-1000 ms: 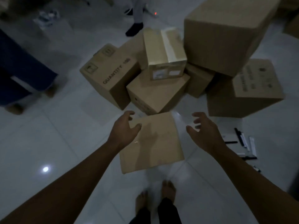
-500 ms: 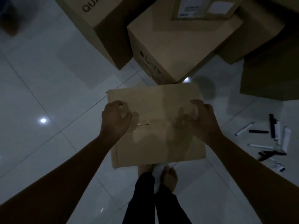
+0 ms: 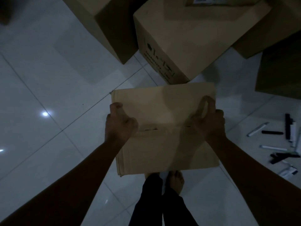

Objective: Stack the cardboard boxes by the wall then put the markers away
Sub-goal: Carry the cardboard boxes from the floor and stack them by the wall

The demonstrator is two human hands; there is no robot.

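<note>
**Two hands on the small box, markers out on the floor**

Two hands are clamped on the small cardboard box [image 3: 164, 126], one per side. Left hand [image 3: 119, 123] has its fingers curled over the left edge near the top seam, so that grip is closed onto the cardboard. Right hand [image 3: 209, 122] does the same on the right edge, with the thumb lying on the top face. The box sits right in front of the person's bare feet [image 3: 176, 181], and I can't tell if it's resting on the tile floor [image 3: 48, 79] or just off it. Its flaps are shut, so what's inside doesn't show.

Behind it are more closed boxes: a bigger printed box [image 3: 192, 39] almost touching the small one's far edge, another box [image 3: 105, 22] to the left of that, and a dark box [image 3: 280, 70] at the right edge. None of their contents are visible either.

The markers [image 3: 280, 144] are loose on the floor off to the right, black and white ones scattered about, not in any container.

Compared to half a second ago, both hands have slid outward from the top of the box to its side edges, and the view has dropped closer, so the boxes behind look bigger. A second ago the hands were just hovering open above it.
</note>
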